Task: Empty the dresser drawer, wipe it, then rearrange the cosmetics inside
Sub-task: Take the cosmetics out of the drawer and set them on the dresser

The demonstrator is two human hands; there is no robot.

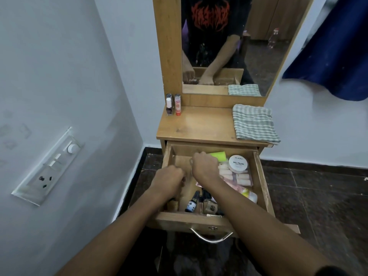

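You are early in the emptying step, by the look of it. Nearest you, the drawer (260, 176) stands pulled well out, its metal handle (211, 237) on the front. Just inside the drawer's front wall lie a small dark bottle (192, 204) and, toward the right, a yellow-and-white tube (250, 196). Your left hand (169, 176) is in the drawer's left side, knuckles up and fingers curled downward. What they close on is hidden, so I cannot tell whether it holds anything. Your right hand (205, 164) is in the drawer's middle, farther back, likewise curled. A green-capped tube (218, 156) pokes out just behind it, but I cannot tell whether you grip it. In the drawer's right back part a white tub (238, 163) rests on a pack of pale pieces (237, 177). Above the drawer, on the dresser top (199, 124), only a nail polish bottle (168, 105) and a red stick (177, 107) stand at the left rear. The folded checked cloth (254, 122) lies at the right, so wiping and rearranging remain. Farthest, the mirror (258, 56) reflects both arms.
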